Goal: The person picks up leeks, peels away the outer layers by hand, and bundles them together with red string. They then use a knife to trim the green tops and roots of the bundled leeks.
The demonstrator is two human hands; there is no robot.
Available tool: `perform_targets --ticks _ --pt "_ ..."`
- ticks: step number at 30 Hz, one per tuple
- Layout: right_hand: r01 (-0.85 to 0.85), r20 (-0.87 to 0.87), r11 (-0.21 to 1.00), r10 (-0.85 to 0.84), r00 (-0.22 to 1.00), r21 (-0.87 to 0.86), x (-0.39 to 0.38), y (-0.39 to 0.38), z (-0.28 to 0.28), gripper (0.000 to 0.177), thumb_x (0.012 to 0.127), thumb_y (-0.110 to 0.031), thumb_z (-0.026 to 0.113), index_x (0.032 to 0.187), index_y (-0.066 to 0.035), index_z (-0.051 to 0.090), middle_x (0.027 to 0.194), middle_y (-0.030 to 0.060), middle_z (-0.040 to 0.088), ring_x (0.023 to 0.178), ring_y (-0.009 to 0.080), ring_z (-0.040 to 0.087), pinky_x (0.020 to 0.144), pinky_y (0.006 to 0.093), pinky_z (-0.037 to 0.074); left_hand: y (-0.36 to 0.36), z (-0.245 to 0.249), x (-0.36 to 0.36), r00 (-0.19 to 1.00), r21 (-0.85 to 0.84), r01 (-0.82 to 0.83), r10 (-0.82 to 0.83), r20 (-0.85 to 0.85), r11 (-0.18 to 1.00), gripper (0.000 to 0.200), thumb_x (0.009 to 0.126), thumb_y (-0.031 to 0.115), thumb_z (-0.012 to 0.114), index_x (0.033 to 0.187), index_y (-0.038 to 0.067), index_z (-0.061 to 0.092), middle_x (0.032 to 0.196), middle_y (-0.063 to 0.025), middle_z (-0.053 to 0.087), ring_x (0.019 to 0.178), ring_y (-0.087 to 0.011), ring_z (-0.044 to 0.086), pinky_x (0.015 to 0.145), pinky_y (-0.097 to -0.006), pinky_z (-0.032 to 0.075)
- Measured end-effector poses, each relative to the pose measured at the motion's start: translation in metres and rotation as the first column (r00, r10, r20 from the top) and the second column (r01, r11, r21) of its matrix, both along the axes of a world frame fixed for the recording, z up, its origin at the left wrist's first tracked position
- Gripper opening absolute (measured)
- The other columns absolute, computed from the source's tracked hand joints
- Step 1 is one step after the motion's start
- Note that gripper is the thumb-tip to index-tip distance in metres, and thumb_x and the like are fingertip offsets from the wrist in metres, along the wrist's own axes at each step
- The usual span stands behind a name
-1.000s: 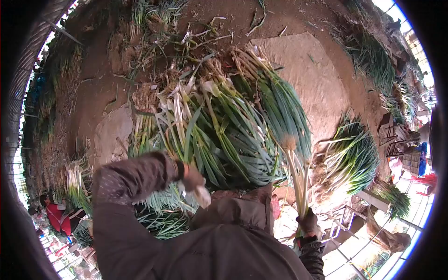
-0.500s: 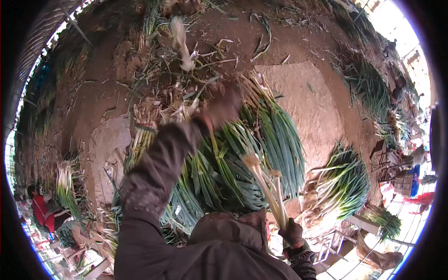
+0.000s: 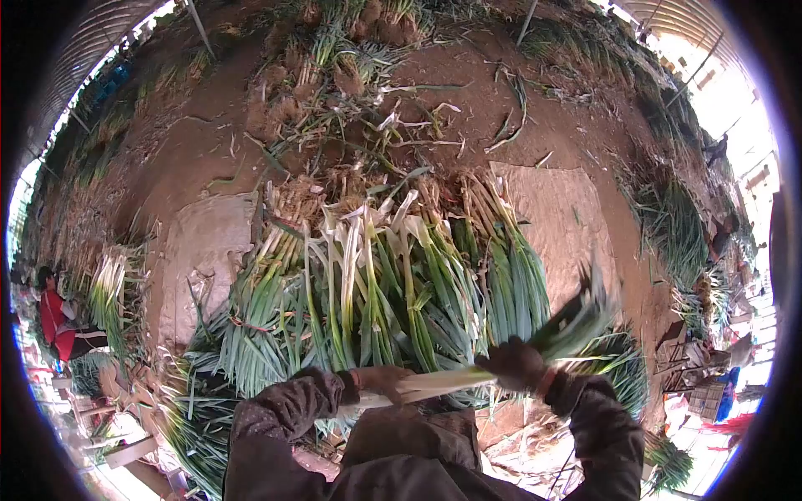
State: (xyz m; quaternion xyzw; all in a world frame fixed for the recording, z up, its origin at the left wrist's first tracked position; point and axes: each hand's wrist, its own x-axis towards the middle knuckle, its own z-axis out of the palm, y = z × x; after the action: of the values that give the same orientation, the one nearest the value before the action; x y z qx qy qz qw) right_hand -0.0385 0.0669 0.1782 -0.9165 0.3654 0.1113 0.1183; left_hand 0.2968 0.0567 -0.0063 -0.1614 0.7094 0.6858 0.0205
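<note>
My right hand [image 3: 515, 365] is closed round the green onions where the white stalks meet the leaves. Their white stalks [image 3: 443, 382] point left in front of my body, and the green leaves fan up to the right, smeared by motion. At the white end, my left hand [image 3: 380, 382] has its fingers wrapped about the stalks; the root ends are hidden by it. Just beyond both hands lies a broad pile of green onions [image 3: 376, 301], leaves toward me. Several peeled white stalks lie on top, with brown-rooted ones behind and at the sides.
Flat sheets lie left [image 3: 200, 259] and right [image 3: 560, 209] of the pile. Peeled scraps [image 3: 401, 121] litter the soil beyond. Another onion heap [image 3: 614, 359] is at the right, and a bundle [image 3: 113, 288] at the left near a person in red [image 3: 54, 317].
My left hand has come back from over the pile to the stalks. My right hand has swung the onions from upright to nearly level. A pale blurred scrap in the air is gone from view.
</note>
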Motion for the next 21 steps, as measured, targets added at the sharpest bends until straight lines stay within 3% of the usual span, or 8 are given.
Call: perform_targets --ticks 5,7,9,11,14,16,19,21 --pt "-0.077 0.064 0.88 0.121 0.991 -0.468 0.044 -0.106 0.0 0.038 0.078 -0.019 0.066 0.116 -0.016 0.067 0.099 0.0099 0.065 0.103 0.0315 0.062 0.101 0.0493 0.044 0.016 0.029 0.015 0.909 0.152 -0.411 0.391 0.146 0.899 0.061 0.076 0.046 0.082 0.116 0.004 0.064 0.103 -0.0093 0.07 0.093 -0.0196 0.064 0.09 -0.0359 0.051" --pt "0.199 0.208 0.776 -0.09 0.974 -0.599 0.07 -0.13 -0.003 0.047 0.077 -0.016 0.066 0.124 -0.011 0.063 0.117 0.0165 0.061 0.125 0.0444 0.049 0.108 0.0502 0.039 -0.005 0.04 0.012 0.825 -0.086 -0.506 0.511 0.24 0.858 0.063 0.078 0.057 0.076 0.105 0.001 0.066 0.095 -0.011 0.07 0.091 -0.0214 0.065 0.09 -0.0359 0.052" --pt "0.609 0.473 0.701 -0.421 0.774 -0.372 0.098 -0.128 -0.02 0.056 0.08 -0.019 0.07 0.132 -0.006 0.057 0.122 0.0191 0.062 0.127 0.0439 0.05 0.105 0.0507 0.042 -0.026 0.0 0.01 0.762 0.246 -0.636 0.544 0.351 0.732 0.05 0.083 0.042 0.078 0.106 0.0 0.066 0.092 -0.0115 0.071 0.084 -0.0234 0.068 0.082 -0.0391 0.054" --pt "0.764 0.578 0.592 -0.728 0.369 0.258 0.115 -0.105 -0.107 0.061 0.087 -0.03 0.073 0.136 -0.001 0.052 0.123 0.0196 0.062 0.121 0.0379 0.056 0.101 0.0463 0.045 -0.036 -0.015 -0.005 0.575 0.587 -0.757 0.718 0.392 0.286 0.027 0.089 0.024 0.075 0.099 -0.001 0.068 0.085 -0.0101 0.071 0.076 -0.0202 0.068 0.072 -0.0355 0.055" --pt "0.29 0.046 0.117 -0.969 0.243 0.95 0.15 -0.038 -0.194 0.074 0.092 -0.047 0.07 0.139 0.005 0.046 0.131 0.0161 0.059 0.119 0.0262 0.056 0.101 0.0365 0.044 -0.05 -0.077 -0.018 0.425 0.459 -0.87 0.747 0.511 0.18 0.032 0.089 0.027 0.074 0.097 -0.004 0.07 0.073 -0.008 0.065 0.06 -0.0192 0.06 0.056 -0.0362 0.049" --pt "0.325 0.269 0.307 -0.95 0.156 0.895 0.163 0.017 -0.241 0.064 0.094 -0.028 0.072 0.138 0.009 0.044 0.126 0.0162 0.06 0.113 0.0214 0.057 0.096 0.0333 0.046 -0.039 -0.095 -0.018 0.452 0.275 -0.892 0.682 0.575 0.36 0.039 0.089 0.035 0.074 0.096 -0.004 0.07 0.066 -0.0053 0.059 0.057 -0.0179 0.056 0.054 -0.0368 0.047" --pt "0.249 0.068 0.05 -0.996 -0.065 0.967 0.158 0.038 -0.238 0.056 0.094 -0.019 0.071 0.136 0.009 0.046 0.121 0.0141 0.062 0.104 0.0183 0.06 0.088 0.0302 0.049 -0.007 -0.128 -0.012 0.651 0.113 -0.754 0.712 0.264 0.648 0.035 0.082 0.022 0.082 0.103 0.0 0.066 0.064 -0.0041 0.056 0.052 -0.0192 0.058 0.05 -0.036 0.048" --pt "0.104 -0.103 -0.12 -0.983 -0.153 0.987 0.149 0.033 -0.211 0.055 0.09 -0.018 0.074 0.132 0.006 0.05 0.112 0.0104 0.065 0.091 0.0155 0.063 0.074 0.0284 0.052 -0.005 -0.11 -0.016 0.569 0.394 -0.817 0.696 0.439 0.42 0.03 0.084 0.025 0.08 0.097 0.003 0.065 0.065 -0.0025 0.057 0.053 -0.0167 0.057 0.049 -0.0344 0.047"
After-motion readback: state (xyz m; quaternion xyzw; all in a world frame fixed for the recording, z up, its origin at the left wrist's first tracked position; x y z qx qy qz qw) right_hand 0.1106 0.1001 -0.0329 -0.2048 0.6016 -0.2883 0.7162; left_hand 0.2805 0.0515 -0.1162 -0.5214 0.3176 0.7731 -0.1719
